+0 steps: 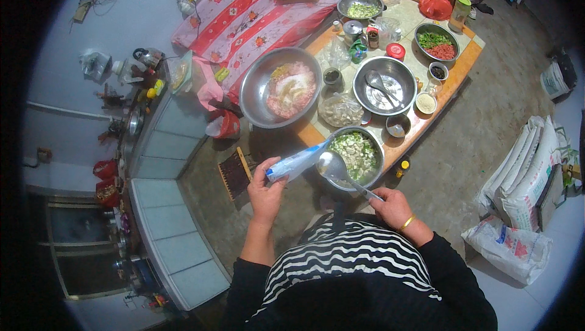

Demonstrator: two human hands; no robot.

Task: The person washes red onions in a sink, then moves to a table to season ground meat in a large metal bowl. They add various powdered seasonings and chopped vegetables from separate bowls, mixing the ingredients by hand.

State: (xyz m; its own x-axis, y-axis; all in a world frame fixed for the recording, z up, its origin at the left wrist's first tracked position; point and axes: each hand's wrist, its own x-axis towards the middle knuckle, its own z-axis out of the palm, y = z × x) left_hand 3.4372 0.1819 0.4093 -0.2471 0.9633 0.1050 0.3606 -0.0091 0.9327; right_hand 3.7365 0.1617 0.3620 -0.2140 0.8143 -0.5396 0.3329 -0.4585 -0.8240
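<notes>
My left hand grips a blue-and-white plastic packet, tilted with its far end by the ladle. In my right hand is the handle of a metal ladle, whose bowl holds a little white substance. The ladle is over the near left rim of a steel bowl of chopped green and white vegetables. Beyond the packet sits a large metal basin with minced meat topped by white and yellowish powder. Whether anything is flowing from the packet cannot be made out.
Across the tiled table stand a steel bowl with a spoon, a bag of pale pieces, a small metal cup and a bowl of greens and red bits. A bottle with a yellow cap is beside the table. White sacks lean at right.
</notes>
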